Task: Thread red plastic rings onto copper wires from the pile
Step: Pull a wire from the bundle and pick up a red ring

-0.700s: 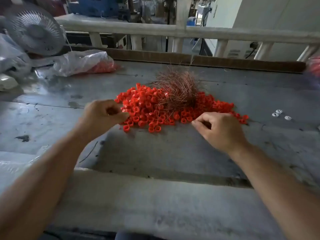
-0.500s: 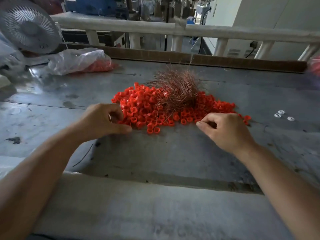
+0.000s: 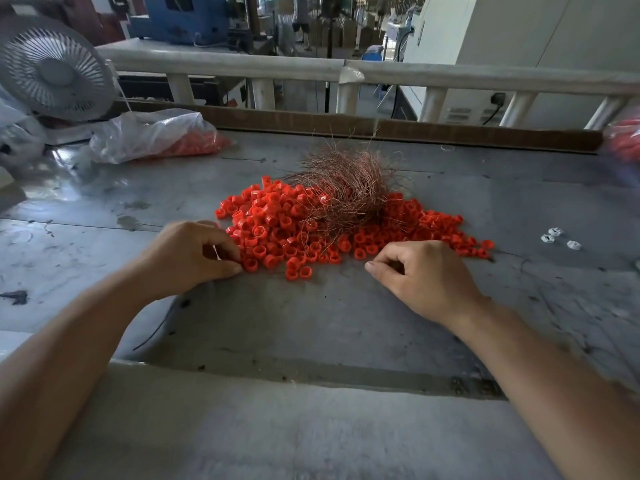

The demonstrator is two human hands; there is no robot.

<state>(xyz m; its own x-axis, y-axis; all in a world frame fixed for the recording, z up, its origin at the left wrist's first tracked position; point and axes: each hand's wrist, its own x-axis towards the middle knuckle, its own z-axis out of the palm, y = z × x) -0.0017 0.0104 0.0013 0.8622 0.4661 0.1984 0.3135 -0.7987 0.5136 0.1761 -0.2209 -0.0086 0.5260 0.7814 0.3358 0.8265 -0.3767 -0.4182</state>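
Head view, from the bottom of the frame upward: both my forearms reach in across the grey surface (image 3: 311, 323). At centre left my left hand (image 3: 187, 258) rests at the near edge of the pile, its fingers (image 3: 214, 233) curled in, the thumb tip touching or just beside a loose ring (image 3: 250, 265). I cannot tell whether anything is pinched inside. At centre right my right hand (image 3: 427, 275) sits much the same, fingers curled under and thumb stretched toward the middle. Whether a wire lies between them I cannot tell.

Just beyond both hands the red plastic rings (image 3: 273, 230) lie heaped across the middle of the frame, and the tangle of copper wires (image 3: 349, 183) sits on the far part of that heap.

I judge this the picking step, since no ring shows on a wire yet. The next move calls for one wire end pinched free and one ring turned hole-on to meet it. The strands look thin and springy, so drawing one out may drag others.

Further up, at upper left, lie a plastic bag (image 3: 149, 133) of red pieces and a fan (image 3: 55, 71).
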